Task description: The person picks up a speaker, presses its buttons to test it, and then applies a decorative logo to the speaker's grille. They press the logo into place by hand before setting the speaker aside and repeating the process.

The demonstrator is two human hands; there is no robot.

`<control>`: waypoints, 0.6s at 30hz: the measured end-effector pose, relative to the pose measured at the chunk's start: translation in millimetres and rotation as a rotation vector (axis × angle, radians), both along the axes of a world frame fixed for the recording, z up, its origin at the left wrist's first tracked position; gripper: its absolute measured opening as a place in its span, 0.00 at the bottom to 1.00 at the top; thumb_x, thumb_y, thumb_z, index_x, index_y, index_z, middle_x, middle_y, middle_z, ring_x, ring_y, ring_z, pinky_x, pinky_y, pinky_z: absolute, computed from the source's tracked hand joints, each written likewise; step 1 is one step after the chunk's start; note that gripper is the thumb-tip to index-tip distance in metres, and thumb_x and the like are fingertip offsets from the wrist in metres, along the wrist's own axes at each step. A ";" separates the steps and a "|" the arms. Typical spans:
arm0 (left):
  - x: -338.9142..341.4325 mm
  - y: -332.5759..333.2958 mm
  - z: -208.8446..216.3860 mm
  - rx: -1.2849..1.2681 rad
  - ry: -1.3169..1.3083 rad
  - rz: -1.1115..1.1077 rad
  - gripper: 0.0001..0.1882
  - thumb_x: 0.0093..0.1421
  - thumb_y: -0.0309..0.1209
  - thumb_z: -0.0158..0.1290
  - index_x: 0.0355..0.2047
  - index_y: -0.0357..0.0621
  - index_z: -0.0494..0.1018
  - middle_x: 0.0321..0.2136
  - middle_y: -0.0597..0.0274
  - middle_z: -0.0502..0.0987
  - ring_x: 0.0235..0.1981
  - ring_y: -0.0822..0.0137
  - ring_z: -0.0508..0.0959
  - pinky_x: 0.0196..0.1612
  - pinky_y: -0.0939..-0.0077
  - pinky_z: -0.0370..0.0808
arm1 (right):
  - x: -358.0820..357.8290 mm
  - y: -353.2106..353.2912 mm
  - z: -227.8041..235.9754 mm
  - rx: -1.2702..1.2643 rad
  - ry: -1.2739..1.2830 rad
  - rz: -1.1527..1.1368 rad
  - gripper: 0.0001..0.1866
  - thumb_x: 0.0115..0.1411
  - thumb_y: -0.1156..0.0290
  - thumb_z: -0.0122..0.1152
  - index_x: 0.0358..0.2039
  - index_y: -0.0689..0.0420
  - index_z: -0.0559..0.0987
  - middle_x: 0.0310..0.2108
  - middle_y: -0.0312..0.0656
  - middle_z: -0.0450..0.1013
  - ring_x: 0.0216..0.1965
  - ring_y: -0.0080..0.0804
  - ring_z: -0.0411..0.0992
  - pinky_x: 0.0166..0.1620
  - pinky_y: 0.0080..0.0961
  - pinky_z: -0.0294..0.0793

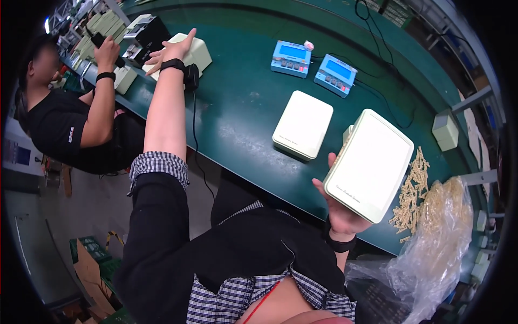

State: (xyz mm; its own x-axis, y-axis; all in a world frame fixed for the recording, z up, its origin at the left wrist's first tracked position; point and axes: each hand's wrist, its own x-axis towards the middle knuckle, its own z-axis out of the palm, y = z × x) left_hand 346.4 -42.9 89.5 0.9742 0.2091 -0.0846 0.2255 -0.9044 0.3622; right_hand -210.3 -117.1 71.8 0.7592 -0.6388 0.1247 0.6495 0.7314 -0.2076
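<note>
My right hand supports a cream plastic box from underneath, fingers along its left side, the lid tilted up toward me. My left hand reaches far left with its fingers spread over another cream box, apparently touching it; how firmly, I cannot tell. A black strap with a small black unit and a cord sits on my left wrist. Between my hands lies a third cream box, flat on the green workbench.
Two blue devices with screens and cables stand at the back. At right are a pile of small tan parts and a clear plastic bag. Left, a co-worker raises a hand holding a black object near stacked cream boxes.
</note>
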 end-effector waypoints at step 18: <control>-11.7 98.0 -5.4 0.145 -0.282 -1.157 0.59 0.37 0.77 0.52 0.69 0.69 0.55 0.70 0.50 0.50 0.71 0.39 0.44 0.62 0.23 0.41 | 3.9 -1.7 -27.0 -0.067 0.314 0.147 0.50 0.57 0.31 0.50 0.71 0.48 0.49 0.70 0.53 0.47 0.68 0.63 0.49 0.57 0.77 0.58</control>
